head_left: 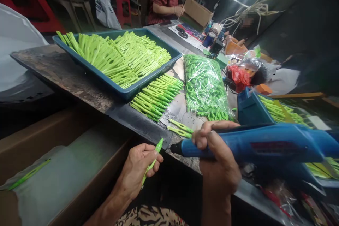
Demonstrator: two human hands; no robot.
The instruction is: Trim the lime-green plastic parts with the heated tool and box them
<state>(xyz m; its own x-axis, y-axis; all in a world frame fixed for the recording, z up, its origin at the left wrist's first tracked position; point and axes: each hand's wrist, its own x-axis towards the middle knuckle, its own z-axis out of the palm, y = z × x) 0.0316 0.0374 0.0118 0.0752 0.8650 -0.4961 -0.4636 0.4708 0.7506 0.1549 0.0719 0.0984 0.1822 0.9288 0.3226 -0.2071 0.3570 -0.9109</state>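
My right hand (215, 159) grips a blue hot glue gun (254, 146), and its black nozzle (176, 147) points left toward my left hand (137, 169). That hand is shut on a slim lime-green plastic piece (153, 160), whose tip sits a little to the right of the nozzle. Two similar green pieces (180, 129) lie on the bench just beyond the gun. A neat row of green pieces (156, 97) lies further back, next to a clear plastic bag (205, 88) stuffed with more.
A blue tray (113, 60) heaped with green pieces sits on the worn bench (69, 74). A second blue tray (251, 109) stands to the right. Below left, a plastic-lined cardboard box (66, 162) holds a green piece. A co-worker (165, 0) handles a cardboard box (197, 14) beyond.
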